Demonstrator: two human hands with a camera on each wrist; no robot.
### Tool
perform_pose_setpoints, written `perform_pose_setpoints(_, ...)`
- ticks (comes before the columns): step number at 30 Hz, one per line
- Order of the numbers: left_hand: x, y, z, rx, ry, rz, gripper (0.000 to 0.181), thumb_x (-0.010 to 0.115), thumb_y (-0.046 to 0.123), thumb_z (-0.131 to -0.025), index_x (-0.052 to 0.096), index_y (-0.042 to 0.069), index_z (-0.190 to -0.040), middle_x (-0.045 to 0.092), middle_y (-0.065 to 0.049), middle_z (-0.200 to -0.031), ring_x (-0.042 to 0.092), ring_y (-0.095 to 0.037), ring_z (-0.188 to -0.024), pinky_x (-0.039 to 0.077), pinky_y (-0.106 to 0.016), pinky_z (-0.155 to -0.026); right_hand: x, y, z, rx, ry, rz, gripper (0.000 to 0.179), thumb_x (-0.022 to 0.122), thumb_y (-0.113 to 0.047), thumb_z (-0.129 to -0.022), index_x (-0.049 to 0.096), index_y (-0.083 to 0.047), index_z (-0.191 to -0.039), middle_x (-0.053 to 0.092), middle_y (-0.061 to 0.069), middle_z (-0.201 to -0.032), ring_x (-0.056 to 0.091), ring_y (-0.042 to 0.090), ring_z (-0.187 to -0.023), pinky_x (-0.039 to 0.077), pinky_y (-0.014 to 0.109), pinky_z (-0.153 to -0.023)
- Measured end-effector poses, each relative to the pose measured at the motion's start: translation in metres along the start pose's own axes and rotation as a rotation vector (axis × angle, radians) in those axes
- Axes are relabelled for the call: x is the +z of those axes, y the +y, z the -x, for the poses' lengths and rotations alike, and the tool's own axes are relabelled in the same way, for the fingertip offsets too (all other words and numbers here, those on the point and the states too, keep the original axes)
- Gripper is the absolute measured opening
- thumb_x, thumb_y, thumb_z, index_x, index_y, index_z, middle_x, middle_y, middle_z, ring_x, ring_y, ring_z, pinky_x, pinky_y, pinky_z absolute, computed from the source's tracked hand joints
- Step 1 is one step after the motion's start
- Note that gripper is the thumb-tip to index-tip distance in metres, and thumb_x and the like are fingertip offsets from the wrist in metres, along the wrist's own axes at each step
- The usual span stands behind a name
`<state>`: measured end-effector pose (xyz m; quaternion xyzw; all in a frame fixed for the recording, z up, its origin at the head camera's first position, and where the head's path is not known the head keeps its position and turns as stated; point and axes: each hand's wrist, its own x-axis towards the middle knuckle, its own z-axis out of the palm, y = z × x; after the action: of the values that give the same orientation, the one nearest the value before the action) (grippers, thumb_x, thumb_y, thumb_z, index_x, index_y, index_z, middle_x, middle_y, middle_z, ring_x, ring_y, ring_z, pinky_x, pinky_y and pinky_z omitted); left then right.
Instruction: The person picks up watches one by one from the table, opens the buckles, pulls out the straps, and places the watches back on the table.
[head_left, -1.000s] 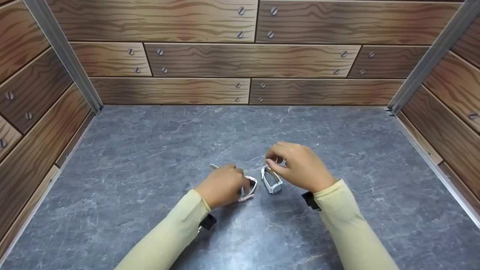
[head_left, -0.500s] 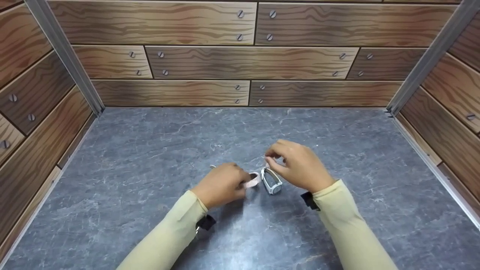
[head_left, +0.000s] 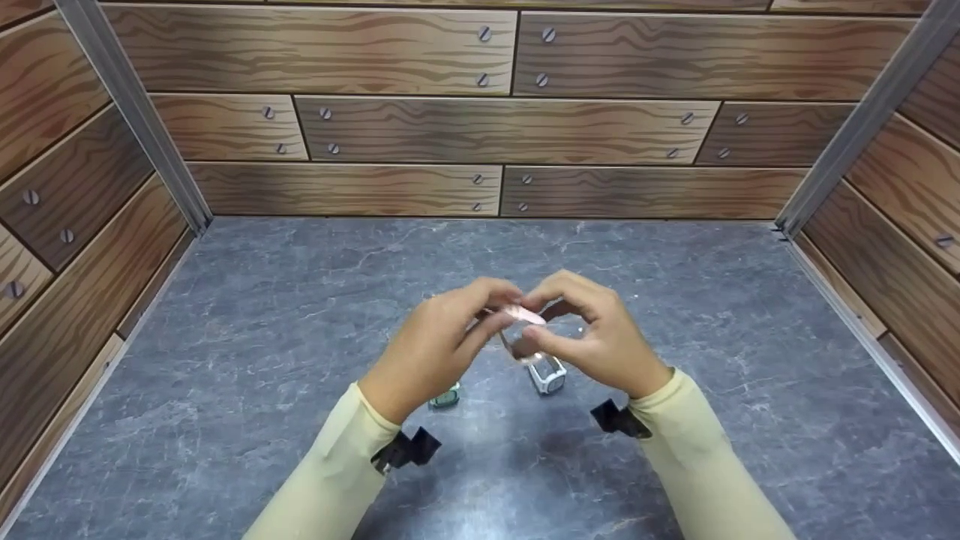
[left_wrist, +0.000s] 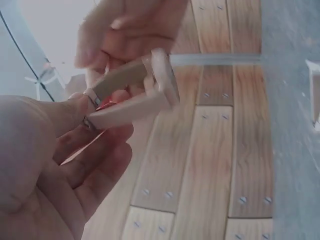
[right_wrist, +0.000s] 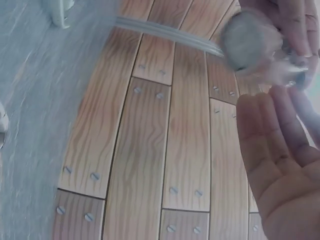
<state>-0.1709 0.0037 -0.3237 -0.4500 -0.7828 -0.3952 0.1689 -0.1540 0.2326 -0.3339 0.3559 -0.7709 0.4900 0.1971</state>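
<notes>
The left hand (head_left: 427,341) pinches the strap of the pink watch (left_wrist: 130,111) between thumb and fingers, above the table (head_left: 300,300). At three o'clock from this watch in the head view, the right hand (head_left: 604,330) curves close beside it; whether it grips, I cannot tell. On the table, the white watch (head_left: 552,382) sits at five o'clock, the green watch (head_left: 445,397), partly hidden, between seven and eight.

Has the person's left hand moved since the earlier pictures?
Yes: judged against the wooden back wall in the head view, the left hand has moved up the picture, and its fingers now reach farther right.
</notes>
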Motion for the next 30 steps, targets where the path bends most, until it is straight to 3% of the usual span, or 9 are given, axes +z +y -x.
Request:
perform_pose_setpoints(5, -0.003, 0.012, 0.0, 0.02, 0.004, 0.02, 0.026, 0.06, 0.025, -0.107, 0.066, 0.01, -0.127, 0.075, 0.003, -0.112, 0.069, -0.005, -0.097, 0.056, -0.022, -0.084, 0.0, -0.009, 0.001, -0.054, 0.025, 0.013, 0.019, 0.075, 0.008, -0.089, 0.073, -0.006, -0.101, 0.072, 0.008, -0.094, 0.069, 0.015, -0.083, 0.06, 0.028, -0.072)
perform_pose_setpoints(10, -0.006, 0.015, 0.0, -0.107, 0.013, 0.033, 0.026, 0.075, 0.024, -0.097, 0.071, 0.011, -0.12, 0.077, 0.005, -0.105, 0.07, -0.008, -0.095, 0.056, -0.026, -0.085, 0.0, -0.013, 0.001, -0.032, 0.088, -0.019, 0.014, 0.071, 0.011, -0.091, 0.072, -0.001, -0.098, 0.071, 0.011, -0.09, 0.072, 0.016, -0.075, 0.061, 0.03, -0.065)
perform_pose_setpoints(13, -0.007, 0.015, -0.001, -0.189, 0.023, 0.095, 0.018, 0.079, 0.021, -0.094, 0.075, 0.012, -0.109, 0.077, 0.006, -0.097, 0.07, -0.006, -0.091, 0.057, -0.026, -0.084, 0.0, -0.014, 0.001, 0.011, 0.126, -0.044, 0.018, 0.07, 0.015, -0.089, 0.071, 0.002, -0.101, 0.071, 0.009, -0.091, 0.071, 0.016, -0.078, 0.062, 0.03, -0.067)
perform_pose_setpoints(15, -0.007, 0.016, -0.001, -0.214, 0.032, 0.144, 0.013, 0.078, 0.018, -0.094, 0.076, 0.012, -0.105, 0.077, 0.006, -0.094, 0.071, -0.004, -0.088, 0.058, -0.025, -0.082, 0.0, -0.014, 0.001, 0.029, 0.116, -0.049, 0.023, 0.069, 0.017, -0.088, 0.071, 0.002, -0.105, 0.071, 0.008, -0.093, 0.07, 0.014, -0.084, 0.062, 0.031, -0.07)
perform_pose_setpoints(19, -0.007, 0.017, -0.001, -0.206, 0.06, 0.19, 0.01, 0.075, 0.012, -0.095, 0.077, 0.009, -0.104, 0.078, 0.004, -0.094, 0.071, -0.004, -0.087, 0.058, -0.025, -0.082, -0.001, -0.013, 0.002, 0.009, 0.057, -0.06, 0.018, 0.07, 0.007, -0.092, 0.072, -0.001, -0.108, 0.073, 0.008, -0.095, 0.069, 0.013, -0.086, 0.061, 0.03, -0.072)
perform_pose_setpoints(24, -0.006, 0.018, -0.002, -0.208, 0.103, 0.211, 0.011, 0.071, 0.007, -0.098, 0.078, 0.007, -0.106, 0.078, 0.001, -0.093, 0.071, -0.005, -0.079, 0.059, -0.024, -0.074, 0.0, -0.011, 0.002, -0.078, 0.068, -0.136, 0.018, 0.06, 0.004, -0.095, 0.069, 0.005, -0.111, 0.07, 0.014, -0.097, 0.068, 0.02, -0.088, 0.061, 0.032, -0.076)
perform_pose_setpoints(27, -0.004, 0.018, -0.001, -0.219, 0.11, 0.255, 0.01, 0.073, 0.007, -0.096, 0.079, 0.005, -0.104, 0.079, -0.001, -0.093, 0.072, -0.007, -0.076, 0.06, -0.024, -0.07, 0.002, -0.012, -0.001, -0.169, 0.077, -0.054, 0.03, 0.06, 0.008, -0.09, 0.068, 0.006, -0.118, 0.066, 0.016, -0.107, 0.066, 0.023, -0.097, 0.058, 0.034, -0.086)
perform_pose_setpoints(30, -0.002, 0.018, 0.0, -0.231, 0.098, 0.307, 0.009, 0.075, 0.006, -0.094, 0.079, 0.004, -0.102, 0.08, -0.002, -0.095, 0.074, -0.009, -0.078, 0.06, -0.025, -0.071, 0.005, -0.012, -0.005, -0.301, 0.053, 0.068, 0.027, 0.065, 0.001, -0.096, 0.071, 0.001, -0.122, 0.063, 0.017, -0.114, 0.064, 0.024, -0.102, 0.055, 0.03, -0.092)
